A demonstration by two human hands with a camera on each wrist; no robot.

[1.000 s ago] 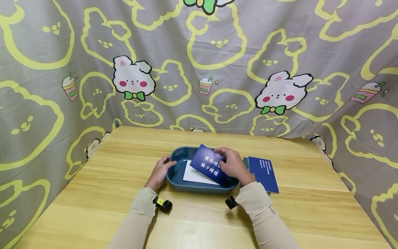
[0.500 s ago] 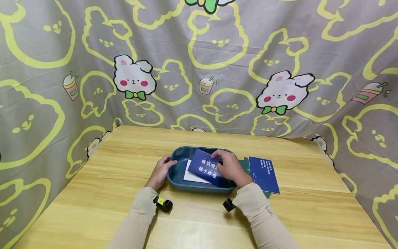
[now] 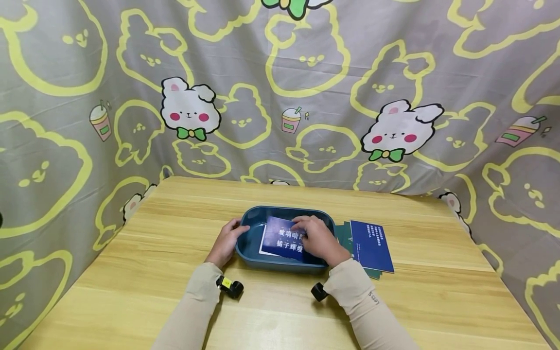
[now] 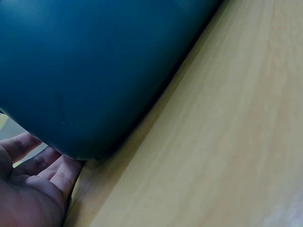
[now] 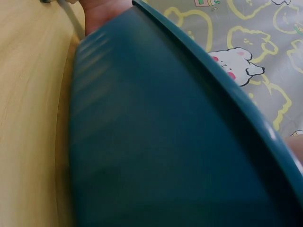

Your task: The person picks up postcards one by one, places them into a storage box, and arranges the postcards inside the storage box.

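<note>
A dark teal oblong plastic tray point(image 3: 271, 266) stands on the wooden table. My left hand point(image 3: 225, 241) grips its left end, thumb over the rim and fingers against the outside wall; the left wrist view shows those fingers point(image 4: 64, 175) low on that wall. Inside the tray, a blue card point(image 3: 284, 238) with white printed characters lies over a white card point(image 3: 263, 249), which shows only as a strip at the left. My right hand point(image 3: 323, 239) reaches over the tray's right end and holds the blue card's right part, with bent fingers and thumb at it, covering some of the print.
Right of the tray, another blue card point(image 3: 372, 245) lies overlapping green cards point(image 3: 344, 233) on the table point(image 3: 131, 291). A grey patterned curtain point(image 3: 245, 160) hangs behind and along both sides of the table.
My right hand has lowered the blue card into the tray, turning it from tilted to nearly level over the white card. My left hand keeps its grip on the tray.
</note>
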